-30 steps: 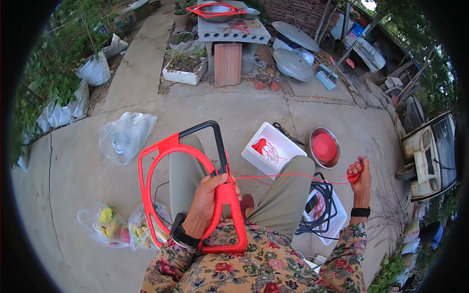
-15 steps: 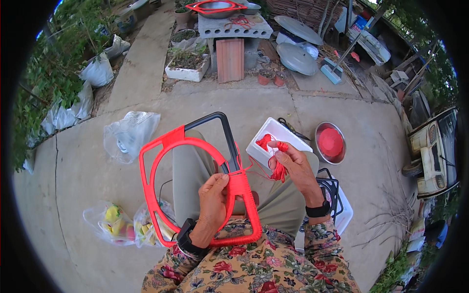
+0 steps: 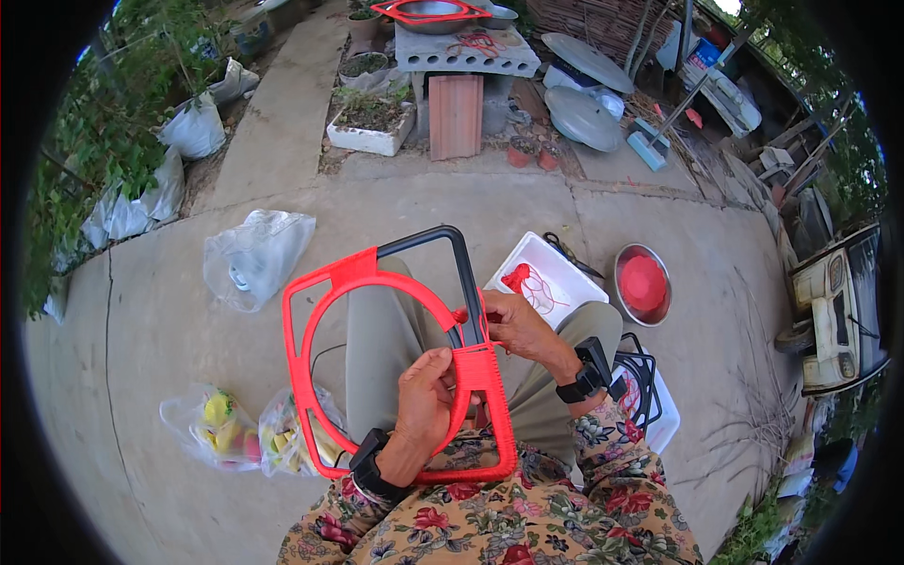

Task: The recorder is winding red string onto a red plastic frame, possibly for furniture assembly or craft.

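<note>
Over my lap lies a squared frame with a ring inside it (image 3: 295, 363), mostly wrapped in red cord; its upper right bar (image 3: 461, 268) is bare and black. My left hand (image 3: 424, 405) pinches the frame at the red-wound join below that bar, thumb on top. On the other side of the bar is my right hand (image 3: 520, 328), its fingers closed and reaching behind it with the red cord. Most of the cord bundle is hidden by that hand and the bar. A short red strand crosses the bar's lower end.
Beyond my knees stands a white foam box (image 3: 556, 273) with red cord, scissors (image 3: 570, 252) beside it. A metal bowl (image 3: 667, 306) holds something red. Black frames (image 3: 645, 386) lie by a white tub at my right. Plastic bags (image 3: 259, 254) sit on the concrete at left.
My right hand has moved left with the red cord bundle, from over the foam box to the frame's black bar. My left hand keeps its hold on the frame.
</note>
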`<state>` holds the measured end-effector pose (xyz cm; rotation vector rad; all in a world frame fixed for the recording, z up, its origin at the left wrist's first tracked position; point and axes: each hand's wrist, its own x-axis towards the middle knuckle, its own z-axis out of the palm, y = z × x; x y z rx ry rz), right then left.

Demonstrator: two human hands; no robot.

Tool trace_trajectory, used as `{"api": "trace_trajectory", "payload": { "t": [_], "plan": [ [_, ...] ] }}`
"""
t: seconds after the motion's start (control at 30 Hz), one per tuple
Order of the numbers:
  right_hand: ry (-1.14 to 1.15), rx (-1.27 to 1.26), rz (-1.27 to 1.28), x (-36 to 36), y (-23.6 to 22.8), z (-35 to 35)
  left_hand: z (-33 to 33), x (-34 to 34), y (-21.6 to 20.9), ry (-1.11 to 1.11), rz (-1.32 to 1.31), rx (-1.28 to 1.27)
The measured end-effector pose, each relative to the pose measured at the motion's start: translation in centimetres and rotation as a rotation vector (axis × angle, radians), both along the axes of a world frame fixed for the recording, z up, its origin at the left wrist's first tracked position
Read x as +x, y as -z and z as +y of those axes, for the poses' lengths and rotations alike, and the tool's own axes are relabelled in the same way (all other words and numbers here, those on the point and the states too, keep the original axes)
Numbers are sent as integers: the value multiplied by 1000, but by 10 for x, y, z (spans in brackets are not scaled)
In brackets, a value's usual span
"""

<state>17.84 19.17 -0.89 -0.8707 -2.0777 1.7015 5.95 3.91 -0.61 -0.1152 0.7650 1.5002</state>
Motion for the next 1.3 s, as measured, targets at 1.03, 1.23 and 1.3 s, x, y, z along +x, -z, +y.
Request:
{"api": "trace_trajectory", "payload": {
  "t": [1.03, 1.23, 1.3],
  "plan": [
    [-216, -139, 97, -1, 5, -16, 8, 6, 15, -200, 41, -145],
    [70, -11, 8, 20, -5, -18, 7, 7, 13, -214, 45, -151],
    [274, -201, 213, 34, -6, -21, 9, 8, 8, -216, 52, -154]
  ]
}}
